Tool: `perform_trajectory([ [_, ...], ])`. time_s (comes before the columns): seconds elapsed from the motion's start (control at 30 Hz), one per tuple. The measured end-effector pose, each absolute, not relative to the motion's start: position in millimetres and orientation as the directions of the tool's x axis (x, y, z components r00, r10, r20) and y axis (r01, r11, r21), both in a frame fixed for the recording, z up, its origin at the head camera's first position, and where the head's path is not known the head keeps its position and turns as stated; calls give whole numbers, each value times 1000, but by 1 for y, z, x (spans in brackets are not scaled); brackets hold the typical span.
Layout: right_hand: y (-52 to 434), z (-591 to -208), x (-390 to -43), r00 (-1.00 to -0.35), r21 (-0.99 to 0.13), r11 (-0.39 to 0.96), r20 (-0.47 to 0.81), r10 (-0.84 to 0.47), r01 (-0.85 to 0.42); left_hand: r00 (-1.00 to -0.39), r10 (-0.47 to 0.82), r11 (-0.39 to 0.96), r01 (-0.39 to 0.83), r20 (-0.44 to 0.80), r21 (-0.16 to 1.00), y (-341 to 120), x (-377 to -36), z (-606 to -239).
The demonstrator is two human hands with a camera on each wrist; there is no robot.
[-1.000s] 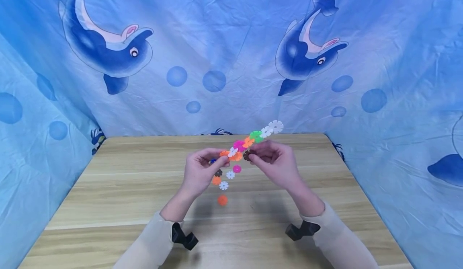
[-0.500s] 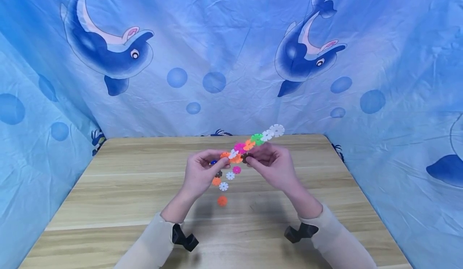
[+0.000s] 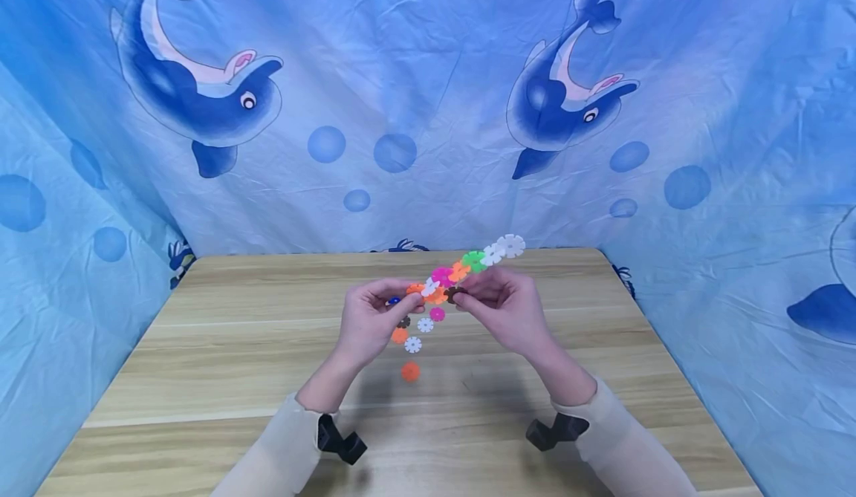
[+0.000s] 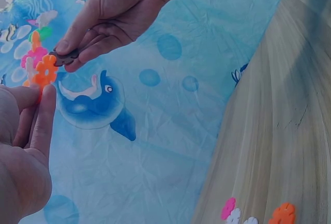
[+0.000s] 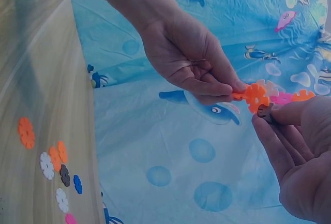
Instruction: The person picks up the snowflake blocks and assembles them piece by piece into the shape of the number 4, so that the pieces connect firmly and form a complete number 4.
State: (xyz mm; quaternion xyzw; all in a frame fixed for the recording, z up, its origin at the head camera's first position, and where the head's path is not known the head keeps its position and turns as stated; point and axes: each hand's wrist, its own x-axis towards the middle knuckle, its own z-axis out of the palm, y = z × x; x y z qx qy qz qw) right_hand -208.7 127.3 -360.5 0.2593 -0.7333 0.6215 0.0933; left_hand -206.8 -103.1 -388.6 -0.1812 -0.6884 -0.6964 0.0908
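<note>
Above the table, my left hand (image 3: pixel 370 320) pinches the orange end of a chain of interlocking plastic snowflake discs. The chain slants up to the right through white, pink, orange and green discs (image 3: pixel 474 261) to a white disc (image 3: pixel 511 246) at its tip. Between thumb and fingers, my right hand (image 3: pixel 510 307) pinches a dark brown snowflake disc (image 5: pixel 265 113). Its edge meets the lower edge of an orange disc (image 5: pixel 256 98) on the chain. In the left wrist view the brown disc (image 4: pixel 65 58) lies nearly edge-on beside that orange disc (image 4: pixel 46 71).
Loose snowflake discs lie on the wooden table (image 3: pixel 267 378) below the hands, among them an orange one (image 3: pixel 411 371), a white one (image 3: pixel 413 345) and a pink one (image 3: pixel 438 314). A blue curtain (image 3: pixel 428 96) printed with dolphins surrounds the table's back and sides.
My right hand has moved slightly left and down, bringing the brown disc against the orange disc. The chain's white tip has dipped a little. The left hand has barely moved.
</note>
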Motion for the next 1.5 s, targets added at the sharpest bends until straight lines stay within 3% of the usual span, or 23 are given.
perform_trajectory([
  [0.67, 130, -363, -208, -814, -828, 79, 520, -260, -555, -931, 138, 40, 346, 338, 937, -100, -206, -385],
  [1.0, 130, -366, -214, -791, -792, 122, 560, -246, -598, -923, 127, -6, 366, 364, 930, -98, -206, -385],
  [1.23, 136, -376, -226, -785, -794, 60, 582, -213, -605, -917, 101, -64, 381, 385, 923, -100, -205, -384],
  [1.37, 137, -387, -239, -819, -825, 66, 543, -185, -562, -914, 83, -80, 392, 398, 917, -103, -205, -382],
  [1.5, 134, -405, -257, -900, -886, 183, 395, -184, -426, -907, 72, -89, 408, 414, 909, -106, -204, -381],
])
